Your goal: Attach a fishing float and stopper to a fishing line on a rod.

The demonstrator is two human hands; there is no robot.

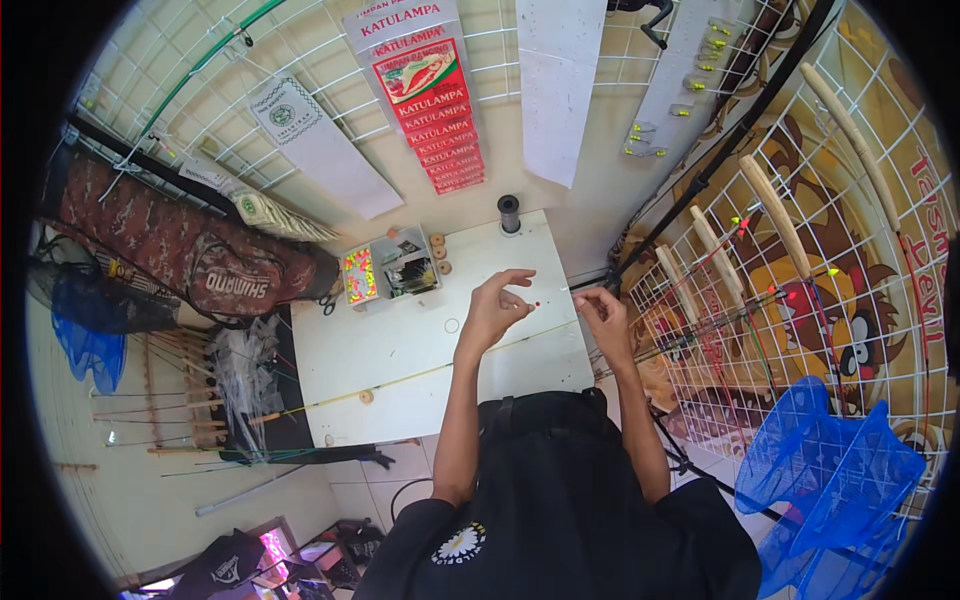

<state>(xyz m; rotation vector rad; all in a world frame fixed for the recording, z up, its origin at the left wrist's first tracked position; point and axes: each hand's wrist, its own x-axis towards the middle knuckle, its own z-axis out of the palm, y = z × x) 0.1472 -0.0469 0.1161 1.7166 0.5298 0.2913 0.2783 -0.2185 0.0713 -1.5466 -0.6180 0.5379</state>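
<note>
My left hand (495,312) is raised over the right part of the white table (420,345). Its index finger arches outward while the lower fingertips press together. A tiny red bead-like dot (538,304) shows just beside those fingertips; whether it hangs on a line or lies on the table I cannot tell. Across a small gap, my right hand (606,322) is at the table's right edge, thumb and fingertips pinched. Whatever either hand grips is too fine to make out. Below both hands a thin yellow fishing rod (400,379) lies slantwise across the tabletop.
A divided box (408,277) of bright floats and small packets stands at the back, with cork rings (443,267) beside it. A line spool (509,214) is near the wall. Scissors (326,303) lie at the left edge. Rods and blue nets (835,480) hang on the right.
</note>
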